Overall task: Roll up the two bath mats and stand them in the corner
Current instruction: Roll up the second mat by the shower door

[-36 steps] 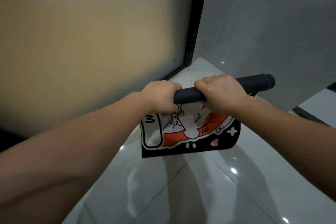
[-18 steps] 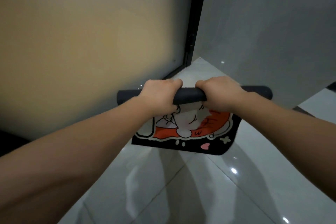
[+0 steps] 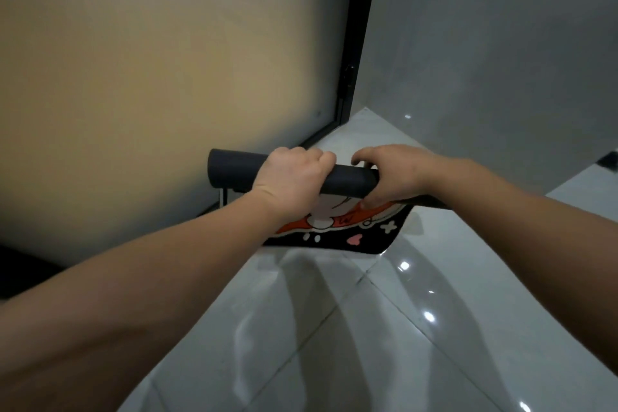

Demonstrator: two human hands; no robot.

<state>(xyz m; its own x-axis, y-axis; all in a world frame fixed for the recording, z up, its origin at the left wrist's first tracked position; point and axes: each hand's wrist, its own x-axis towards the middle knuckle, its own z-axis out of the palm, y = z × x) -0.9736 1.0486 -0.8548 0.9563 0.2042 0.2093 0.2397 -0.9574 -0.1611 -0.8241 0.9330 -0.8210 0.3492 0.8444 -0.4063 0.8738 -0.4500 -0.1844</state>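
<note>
Both hands, the left hand [image 3: 290, 177] clenched and the right hand [image 3: 389, 174] looser, hold the dark rolled bath mat [image 3: 344, 178] in mid-air above the tiled floor [image 3: 384, 328]; less printed flap hangs than a second ago, so rolling nears completion.

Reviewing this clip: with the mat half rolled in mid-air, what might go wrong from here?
1. The right hand looks loosened, fingers partly open on the bath mat; the roll may slacken or telescope.
2. The printed tail hangs unrolled above the tiled floor; it could drag or roll crooked.
3. The roll's end sticks out past the left hand near the frosted glass door and might bump it.
</note>
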